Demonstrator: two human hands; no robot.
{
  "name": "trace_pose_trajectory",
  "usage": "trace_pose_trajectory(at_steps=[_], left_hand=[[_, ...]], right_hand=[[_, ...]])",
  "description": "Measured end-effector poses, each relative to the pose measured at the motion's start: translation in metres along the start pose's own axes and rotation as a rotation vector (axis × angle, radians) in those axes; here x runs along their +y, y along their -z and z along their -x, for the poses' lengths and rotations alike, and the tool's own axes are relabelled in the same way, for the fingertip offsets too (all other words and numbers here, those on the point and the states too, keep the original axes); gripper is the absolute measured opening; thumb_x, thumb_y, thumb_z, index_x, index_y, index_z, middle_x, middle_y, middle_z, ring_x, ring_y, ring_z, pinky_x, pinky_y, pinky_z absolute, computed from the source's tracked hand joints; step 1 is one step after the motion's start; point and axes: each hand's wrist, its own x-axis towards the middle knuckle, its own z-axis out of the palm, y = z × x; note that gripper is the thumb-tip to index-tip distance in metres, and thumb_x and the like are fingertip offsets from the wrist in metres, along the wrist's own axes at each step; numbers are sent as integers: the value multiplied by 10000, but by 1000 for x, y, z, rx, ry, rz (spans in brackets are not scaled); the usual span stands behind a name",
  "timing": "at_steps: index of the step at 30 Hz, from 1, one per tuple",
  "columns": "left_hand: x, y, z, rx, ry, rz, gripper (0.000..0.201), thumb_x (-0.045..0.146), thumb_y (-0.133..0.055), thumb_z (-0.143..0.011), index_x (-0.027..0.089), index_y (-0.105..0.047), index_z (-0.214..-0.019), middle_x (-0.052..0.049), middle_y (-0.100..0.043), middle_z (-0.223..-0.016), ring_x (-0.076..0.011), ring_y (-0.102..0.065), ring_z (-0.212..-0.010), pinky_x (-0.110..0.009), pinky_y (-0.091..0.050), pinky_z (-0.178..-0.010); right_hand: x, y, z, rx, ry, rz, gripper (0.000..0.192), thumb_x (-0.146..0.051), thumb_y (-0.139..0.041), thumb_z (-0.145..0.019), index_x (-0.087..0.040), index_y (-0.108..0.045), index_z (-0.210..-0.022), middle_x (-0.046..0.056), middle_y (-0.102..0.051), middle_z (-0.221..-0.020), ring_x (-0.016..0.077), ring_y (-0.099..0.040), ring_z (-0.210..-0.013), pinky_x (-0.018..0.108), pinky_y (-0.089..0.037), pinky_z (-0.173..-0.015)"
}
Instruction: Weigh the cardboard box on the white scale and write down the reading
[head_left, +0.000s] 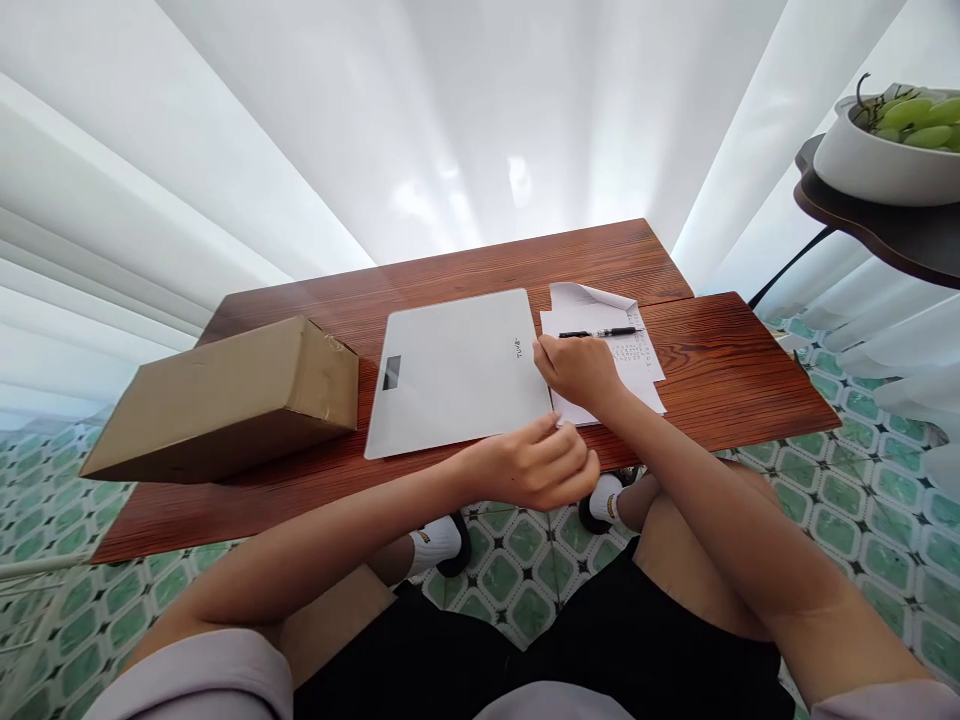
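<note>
Several white paper sheets (636, 385), some with handwriting, lie overlapped to the right of a flat white scale (457, 380) with a small dark display. My left hand (536, 465) is at the sheets' near left corner, its thumb and forefinger pinched at the paper's edge and the other fingers curled. Over the left side of the sheets, my right hand (577, 370) is closed, and what its fingertips hold is hidden. Just beyond its knuckles a black pen (611, 332) rests on the paper.
A closed brown cardboard box (225, 390) stands on the left of the wooden table (720, 400). At the upper right, a white bowl (877, 165) of green grapes sits on a dark stand (892, 230). White curtains (465, 120) hang behind the table.
</note>
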Motion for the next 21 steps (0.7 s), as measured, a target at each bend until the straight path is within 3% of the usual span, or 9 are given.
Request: trace_pose_trajectory(at_steps=[6, 11, 16, 21], left_hand=[[-35, 53, 42, -86, 223, -196, 127, 164, -639, -875, 184, -698, -986, -7, -745, -898, -174, -705, -864, -315, -597, -862], [-56, 97, 92, -67, 491, -424, 330, 65, -615, -743, 165, -668, -1053, -28, -752, -860, -204, -707, -808, -303, -517, -605], [-57, 129, 147, 8, 849, -604, 360, 134, -577, -774, 226, -680, -1107, -47, -756, -911, -280, -687, -789, -418, -544, -677], [-48, 143, 186, 40, 1186, -674, 301, 169, -563, -800, 244, -688, -1062, -34, -769, -1006, -317, -693, -899, -510, -555, -793]], right_hand=[[0, -2, 1, 12, 12, 1, 524, -383, -234, -1045, -165, -659, -830, 63, -633, -651, 132, -382, -538, 305, -144, -590], [0, -4, 1, 42, 26, 10, 525, -382, -238, -1030, -160, -643, -779, 49, -583, -597, 119, -274, -514, 300, -134, -577], [-4, -4, 3, 85, 57, 17, 546, -401, -248, -1014, -154, -633, -717, 40, -524, -549, 114, -237, -506, 297, -125, -571], [-8, -6, 5, 123, 93, 28, 501, -372, -294, -990, -160, -590, -646, 30, -484, -516, 114, -242, -496, 299, -125, -558]])
